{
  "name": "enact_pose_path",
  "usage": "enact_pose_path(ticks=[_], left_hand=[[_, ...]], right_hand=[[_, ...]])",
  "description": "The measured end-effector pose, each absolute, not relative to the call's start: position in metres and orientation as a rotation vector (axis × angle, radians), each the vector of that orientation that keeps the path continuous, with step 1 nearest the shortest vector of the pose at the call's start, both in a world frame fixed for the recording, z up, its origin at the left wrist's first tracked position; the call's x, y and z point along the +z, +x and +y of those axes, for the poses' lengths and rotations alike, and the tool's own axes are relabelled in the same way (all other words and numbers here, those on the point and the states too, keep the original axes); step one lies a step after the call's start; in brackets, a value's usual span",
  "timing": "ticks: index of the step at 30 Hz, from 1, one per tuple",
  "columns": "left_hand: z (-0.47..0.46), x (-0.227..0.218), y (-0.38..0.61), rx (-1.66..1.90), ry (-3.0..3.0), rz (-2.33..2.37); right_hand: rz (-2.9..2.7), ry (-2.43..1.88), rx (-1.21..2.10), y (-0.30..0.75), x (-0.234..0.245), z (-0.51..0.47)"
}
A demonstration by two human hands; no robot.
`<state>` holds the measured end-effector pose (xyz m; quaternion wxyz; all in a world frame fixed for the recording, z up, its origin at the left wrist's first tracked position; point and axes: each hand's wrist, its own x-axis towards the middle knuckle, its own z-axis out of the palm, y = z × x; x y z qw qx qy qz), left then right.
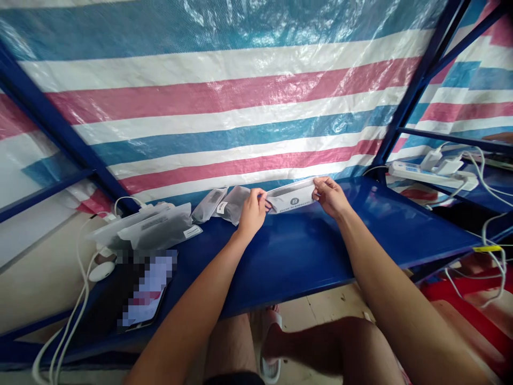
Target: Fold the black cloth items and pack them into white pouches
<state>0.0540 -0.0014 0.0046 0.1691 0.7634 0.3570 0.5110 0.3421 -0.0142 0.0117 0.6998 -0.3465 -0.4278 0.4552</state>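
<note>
Both my hands hold one white packet [292,197] with dark print, just above the far edge of the blue shelf [288,256]. My left hand [252,210] pinches its left end, fingers closed. My right hand [329,195] grips its right end, fingers closed too. The packet lies roughly level, stretched between the two hands. Just left of my left hand lie two grey packets [222,204] with small white labels.
Several more grey packets [154,229] are piled at the shelf's left, above a phone [144,289] and white cables [76,315]. A white power strip [430,172] with plugs sits on the right shelf. A striped tarp [224,107] hangs behind. My knees show below.
</note>
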Motion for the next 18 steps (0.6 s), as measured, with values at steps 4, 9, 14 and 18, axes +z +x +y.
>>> enact_pose_path(ticks=[4, 9, 14, 18], left_hand=[[-0.037, 0.037, 0.031, 1.367, 2.08, 1.222], [-0.075, 0.058, -0.049, 1.351, 1.985, 1.457], [-0.078, 0.059, -0.137, 1.113, 1.884, 1.907], [-0.099, 0.078, -0.134, 1.285, 2.094, 2.088]], right_hand=[[-1.017, -0.779, 1.229, 0.334, 0.012, -0.02], [-1.14, -0.859, 1.416, 0.327, 0.008, -0.022], [-1.149, -0.96, 1.509, 0.323, -0.004, -0.018], [-1.179, -0.981, 1.539, 0.32, -0.01, -0.016]])
